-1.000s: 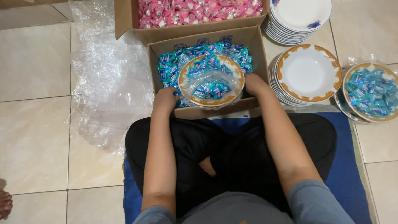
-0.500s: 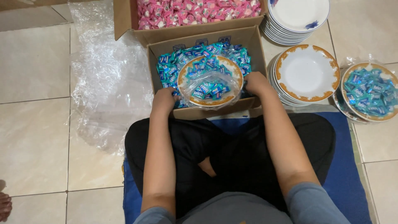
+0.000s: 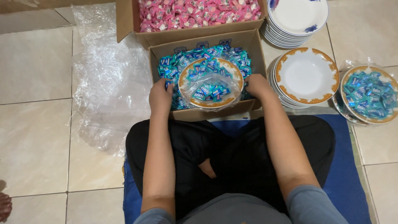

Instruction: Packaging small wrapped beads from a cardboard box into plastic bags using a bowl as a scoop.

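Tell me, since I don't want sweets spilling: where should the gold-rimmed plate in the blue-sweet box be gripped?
Probably by the gold rim of the gold-rimmed plate, from its left and right sides, where the left hand and right hand already sit. It is heaped and partly bagged, so keep it level.

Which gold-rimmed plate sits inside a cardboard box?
The plate between both hands, resting on blue candies in the near box with a clear bag on it. The empty stack plate and the filled plate sit on the floor.
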